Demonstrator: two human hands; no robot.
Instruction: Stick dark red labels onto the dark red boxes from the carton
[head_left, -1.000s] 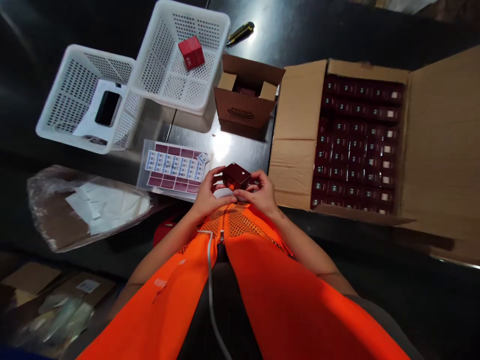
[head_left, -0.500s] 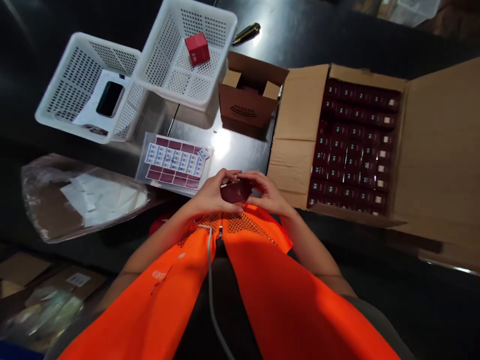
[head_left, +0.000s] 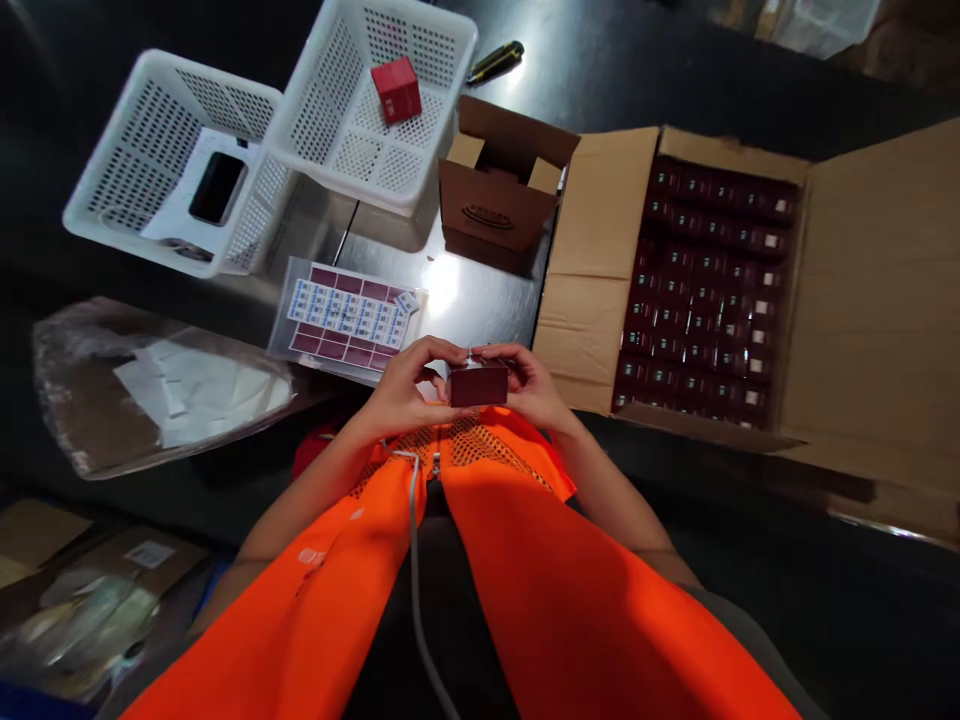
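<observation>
Close to my body, a small dark maroon box (head_left: 478, 386) is held between both hands, one plain long side facing up toward me. My left hand (head_left: 411, 388) grips its left end, fingers curled over the far edge and thumb along the near side. On the right end, my right hand (head_left: 534, 385) is closed in much the same way. Just beyond my left hand lies a sheet of stickers (head_left: 349, 318), with white-and-blue printed labels over maroon rectangles. One loose label (head_left: 406, 303) sits at its upper right corner.
At right, an open carton (head_left: 592, 230) holds rows of maroon boxes (head_left: 705, 265). A smaller brown carton (head_left: 487, 215) stands beside it. Two white baskets hold a red box (head_left: 396, 90) and a phone (head_left: 218, 188). A cutter (head_left: 496, 62) and a plastic bag of papers (head_left: 202, 395) lie around.
The maroon box has been turned so that its long side now lies level and faces me. Both hands have shifted slightly with it and still hold it.
</observation>
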